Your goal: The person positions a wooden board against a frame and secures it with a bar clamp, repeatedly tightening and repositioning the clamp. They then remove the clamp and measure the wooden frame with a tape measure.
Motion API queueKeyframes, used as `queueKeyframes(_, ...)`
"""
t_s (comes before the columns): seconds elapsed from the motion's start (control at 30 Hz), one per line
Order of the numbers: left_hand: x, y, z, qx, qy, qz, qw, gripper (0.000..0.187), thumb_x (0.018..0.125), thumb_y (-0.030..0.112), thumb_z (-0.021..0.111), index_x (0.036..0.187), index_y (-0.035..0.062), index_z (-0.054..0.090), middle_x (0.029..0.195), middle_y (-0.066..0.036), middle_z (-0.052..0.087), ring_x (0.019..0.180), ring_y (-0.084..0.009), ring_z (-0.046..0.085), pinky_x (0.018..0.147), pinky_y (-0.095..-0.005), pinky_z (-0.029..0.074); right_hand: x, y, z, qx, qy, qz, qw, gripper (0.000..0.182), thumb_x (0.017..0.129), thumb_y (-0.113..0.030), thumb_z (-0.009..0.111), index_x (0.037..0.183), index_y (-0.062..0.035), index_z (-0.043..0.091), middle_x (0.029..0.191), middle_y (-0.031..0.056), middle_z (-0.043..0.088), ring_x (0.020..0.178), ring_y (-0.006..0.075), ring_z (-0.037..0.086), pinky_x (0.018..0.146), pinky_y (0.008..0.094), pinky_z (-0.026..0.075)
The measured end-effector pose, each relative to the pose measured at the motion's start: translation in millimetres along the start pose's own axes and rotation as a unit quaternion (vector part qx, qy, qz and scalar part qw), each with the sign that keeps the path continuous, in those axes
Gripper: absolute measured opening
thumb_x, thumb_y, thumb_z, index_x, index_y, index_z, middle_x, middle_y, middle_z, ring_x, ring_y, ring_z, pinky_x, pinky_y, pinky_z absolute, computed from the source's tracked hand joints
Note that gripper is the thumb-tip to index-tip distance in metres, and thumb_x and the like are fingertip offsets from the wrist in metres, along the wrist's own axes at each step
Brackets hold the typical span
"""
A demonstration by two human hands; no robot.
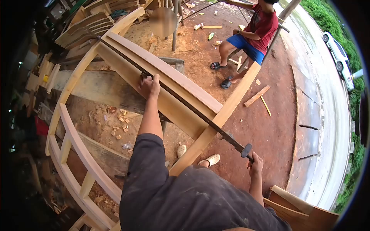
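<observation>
A long dark bar clamp [185,101] lies slantwise across a wooden frame. My left hand [149,85] is closed around its bar near the middle of the span. At the clamp's near right end, just past the dark clamp head [246,150], my right hand [255,164] has its fingers wrapped round the screw end. Under the bar run a wide wooden board [181,120] and a pinkish plank [169,71]. The clamp crosses a light wooden rail [231,102] on the right and reaches a curved wooden post [79,73] at the far left.
A slatted curved wooden piece [83,158] stands at left. Cut boards [86,29] are stacked at the back left. A person in a red shirt [266,23] sits at the upper right beyond the rail. Wood offcuts [256,96] lie on the dirt floor. A curved wooden piece [304,208] is at lower right.
</observation>
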State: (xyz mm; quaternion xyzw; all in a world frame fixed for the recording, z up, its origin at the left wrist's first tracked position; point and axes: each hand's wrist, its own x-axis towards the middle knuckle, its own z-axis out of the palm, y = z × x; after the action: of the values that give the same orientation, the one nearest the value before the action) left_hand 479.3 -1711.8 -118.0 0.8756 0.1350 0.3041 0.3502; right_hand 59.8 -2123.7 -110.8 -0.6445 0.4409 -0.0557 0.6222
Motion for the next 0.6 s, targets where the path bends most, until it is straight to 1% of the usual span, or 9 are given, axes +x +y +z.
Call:
queueKeyframes(0.03, 5, -6, -1, 0.001, -0.006, -0.002, 1.000, 0.051, 0.077, 0.047, 0.046, 0.084, 0.0042, 0.073, 0.103, -0.017, 0.067, 0.114, -0.0324, 0.053, 0.108, -0.0470, 0.028, -4, -1, 0, -0.001, -0.002, 0.008, 1.000, 0.038, 0.095, -0.030, 0.057, 0.065, -0.0070, 0.054, 0.052, 0.0016, 0.047, 0.040, 0.0110, 0.044, 0.038, 0.0266, 0.034)
queueKeyframes(0.1, 5, 6, -16, 0.071, -0.163, -0.081, 0.981, 0.051, 0.077, 0.047, 0.045, 0.082, 0.0039, 0.072, 0.101, -0.017, 0.067, 0.108, -0.0337, 0.055, 0.103, -0.0471, 0.032, -2, 4, -2, 0.020, 0.003, 0.000, 1.000, 0.036, 0.095, -0.029, 0.057, 0.066, -0.0078, 0.054, 0.052, 0.0010, 0.047, 0.040, 0.0102, 0.043, 0.038, 0.0259, 0.033)
queueKeyframes(0.17, 4, 11, -17, 0.090, -0.147, -0.086, 0.981, 0.052, 0.077, 0.047, 0.045, 0.082, 0.0033, 0.072, 0.106, -0.017, 0.066, 0.107, -0.0344, 0.056, 0.102, -0.0478, 0.034, -1, 7, -6, 0.020, 0.001, 0.002, 1.000, 0.035, 0.095, -0.029, 0.057, 0.067, -0.0084, 0.054, 0.053, 0.0005, 0.048, 0.041, 0.0100, 0.043, 0.039, 0.0259, 0.032)
queueKeyframes(0.23, 3, 0, -8, 0.070, -0.110, -0.052, 0.990, 0.052, 0.078, 0.047, 0.045, 0.082, 0.0031, 0.072, 0.108, -0.016, 0.066, 0.105, -0.0351, 0.057, 0.101, -0.0482, 0.034, -1, 11, -7, 0.018, 0.009, 0.010, 1.000, 0.035, 0.095, -0.029, 0.058, 0.067, -0.0084, 0.054, 0.053, 0.0004, 0.048, 0.041, 0.0100, 0.043, 0.039, 0.0258, 0.032)
queueKeyframes(0.37, 3, 6, -11, 0.066, -0.142, -0.090, 0.984, 0.051, 0.078, 0.047, 0.046, 0.082, 0.0033, 0.072, 0.106, -0.016, 0.067, 0.106, -0.0354, 0.056, 0.102, -0.0488, 0.034, -4, 8, -7, 0.012, 0.004, 0.022, 1.000, 0.036, 0.095, -0.030, 0.057, 0.067, -0.0083, 0.055, 0.053, 0.0002, 0.048, 0.041, 0.0103, 0.043, 0.040, 0.0261, 0.032)
queueKeyframes(0.43, 2, 8, -10, 0.066, -0.137, -0.092, 0.984, 0.051, 0.079, 0.047, 0.045, 0.081, 0.0030, 0.071, 0.107, -0.017, 0.066, 0.107, -0.0354, 0.056, 0.102, -0.0492, 0.033, -8, 6, -6, 0.011, 0.005, 0.027, 1.000, 0.036, 0.096, -0.030, 0.057, 0.067, -0.0082, 0.055, 0.053, 0.0003, 0.048, 0.042, 0.0106, 0.043, 0.040, 0.0264, 0.033)
queueKeyframes(0.5, 1, 6, -6, 0.051, -0.113, -0.066, 0.990, 0.051, 0.080, 0.046, 0.044, 0.080, 0.0021, 0.071, 0.108, -0.018, 0.065, 0.107, -0.0351, 0.056, 0.102, -0.0503, 0.033, -4, 5, -7, 0.012, 0.007, 0.025, 1.000, 0.036, 0.096, -0.030, 0.057, 0.068, -0.0081, 0.055, 0.053, 0.0003, 0.047, 0.042, 0.0108, 0.044, 0.041, 0.0266, 0.034)
queueKeyframes(0.57, -1, 6, -7, 0.080, -0.117, -0.048, 0.989, 0.051, 0.081, 0.045, 0.044, 0.081, 0.0016, 0.071, 0.109, -0.017, 0.065, 0.107, -0.0344, 0.056, 0.103, -0.0512, 0.033, -1, 14, -10, 0.050, -0.005, 0.012, 0.999, 0.037, 0.096, -0.032, 0.057, 0.069, -0.0076, 0.056, 0.052, 0.0004, 0.047, 0.043, 0.0112, 0.045, 0.042, 0.0263, 0.035)
queueKeyframes(0.6, -2, 9, -10, 0.085, -0.106, -0.030, 0.990, 0.051, 0.081, 0.044, 0.043, 0.082, 0.0014, 0.071, 0.109, -0.016, 0.066, 0.108, -0.0337, 0.056, 0.103, -0.0511, 0.033, -2, 15, -15, 0.055, -0.024, 0.015, 0.998, 0.039, 0.098, -0.038, 0.052, 0.078, -0.0055, 0.060, 0.062, 0.0046, 0.057, 0.050, 0.0133, 0.051, 0.050, 0.0275, 0.040)
